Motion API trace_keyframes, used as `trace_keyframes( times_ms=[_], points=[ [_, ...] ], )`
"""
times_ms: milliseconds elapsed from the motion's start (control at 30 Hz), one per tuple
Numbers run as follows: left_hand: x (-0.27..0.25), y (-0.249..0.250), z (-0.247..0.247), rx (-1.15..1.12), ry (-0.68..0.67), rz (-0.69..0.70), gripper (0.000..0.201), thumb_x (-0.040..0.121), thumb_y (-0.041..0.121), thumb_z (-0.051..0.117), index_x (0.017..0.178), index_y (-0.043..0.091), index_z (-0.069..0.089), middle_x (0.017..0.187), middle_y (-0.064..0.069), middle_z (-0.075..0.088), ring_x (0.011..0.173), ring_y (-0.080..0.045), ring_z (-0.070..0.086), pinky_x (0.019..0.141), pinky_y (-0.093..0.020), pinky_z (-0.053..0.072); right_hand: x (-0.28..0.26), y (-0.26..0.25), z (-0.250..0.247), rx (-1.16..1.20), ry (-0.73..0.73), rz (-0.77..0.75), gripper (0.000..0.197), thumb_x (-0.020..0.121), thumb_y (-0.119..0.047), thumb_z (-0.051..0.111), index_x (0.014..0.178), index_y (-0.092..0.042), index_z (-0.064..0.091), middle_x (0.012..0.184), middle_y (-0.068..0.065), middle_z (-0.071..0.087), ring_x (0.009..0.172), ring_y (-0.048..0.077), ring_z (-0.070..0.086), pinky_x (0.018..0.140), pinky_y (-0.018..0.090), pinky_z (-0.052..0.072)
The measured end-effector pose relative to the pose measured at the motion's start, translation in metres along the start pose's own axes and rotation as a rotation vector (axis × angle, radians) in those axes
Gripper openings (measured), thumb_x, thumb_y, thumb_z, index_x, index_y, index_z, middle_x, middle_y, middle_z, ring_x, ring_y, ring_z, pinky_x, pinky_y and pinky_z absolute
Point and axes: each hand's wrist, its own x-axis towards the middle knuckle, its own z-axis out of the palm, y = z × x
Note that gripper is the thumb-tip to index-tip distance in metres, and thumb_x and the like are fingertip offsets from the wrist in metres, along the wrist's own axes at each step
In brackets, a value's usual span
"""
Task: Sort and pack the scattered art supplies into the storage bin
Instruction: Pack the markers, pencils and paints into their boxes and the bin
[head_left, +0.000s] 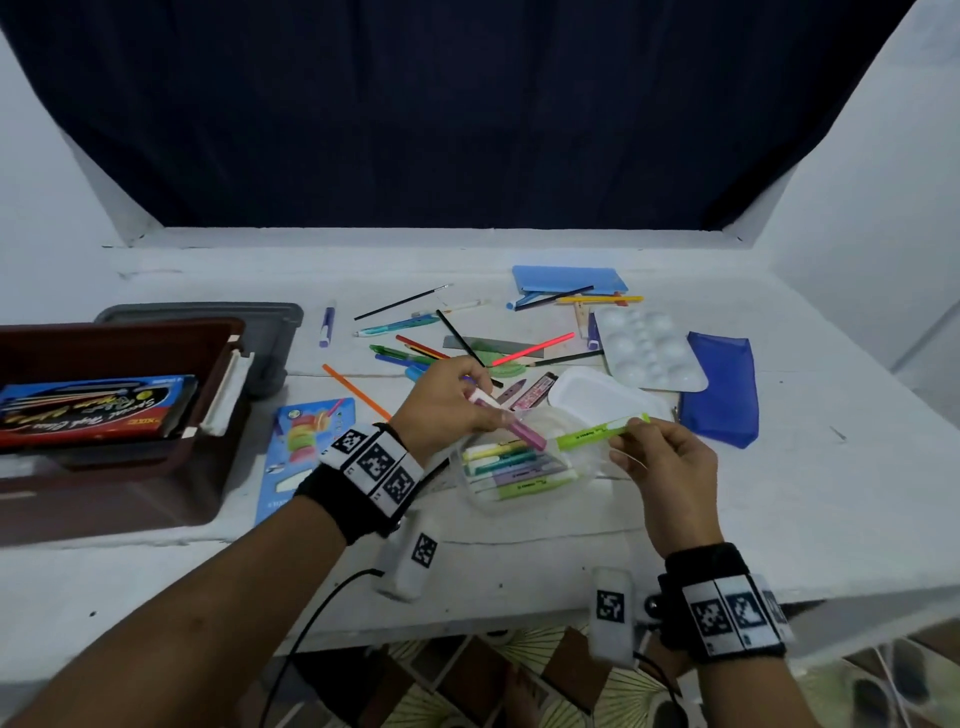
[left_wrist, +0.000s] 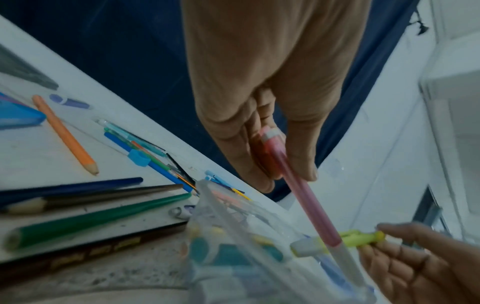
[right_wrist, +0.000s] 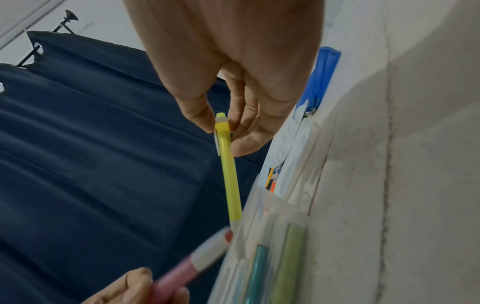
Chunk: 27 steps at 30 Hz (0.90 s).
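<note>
My left hand (head_left: 457, 400) grips a pink highlighter (head_left: 514, 421) (left_wrist: 298, 185) (right_wrist: 182, 275), its tip angled down toward a clear plastic case (head_left: 514, 467) (left_wrist: 233, 246) that holds several pastel highlighters. My right hand (head_left: 660, 452) (right_wrist: 233, 127) pinches the end of a yellow-green highlighter (head_left: 597, 428) (right_wrist: 230, 174) (left_wrist: 358, 238), whose other end points into the same case. The dark red storage bin (head_left: 223, 364) stands at the left with a boxed pencil set (head_left: 98, 410) inside. Loose pencils, pens and brushes (head_left: 447, 338) lie scattered behind my hands.
A grey lid (head_left: 270, 322) lies behind the bin. A blue card pack (head_left: 306, 447) lies between bin and case. At the back right are a white paint palette (head_left: 649, 348), a blue pouch (head_left: 727, 389), a blue pencil case (head_left: 566, 280) and a white lid (head_left: 597, 395).
</note>
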Motion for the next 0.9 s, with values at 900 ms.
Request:
trace_keyframes(
  times_ms=[900],
  points=[
    [0.007, 0.008, 0.038, 1.335, -0.452, 0.220, 0.009, 0.088, 0.020, 0.061, 0.088, 0.015, 0.053, 0.091, -0.005, 0.051, 0.092, -0.026, 0.055, 0.071, -0.032, 0.045, -0.004, -0.006, -0.032, 0.117, 0.169, 0.044, 0.016, 0.092, -0.001, 0.061, 0.107, 0.003, 0.062, 0.082, 0.016, 0.068, 0.076, 0.025, 0.067, 0.066, 0.025, 0.059]
  ],
)
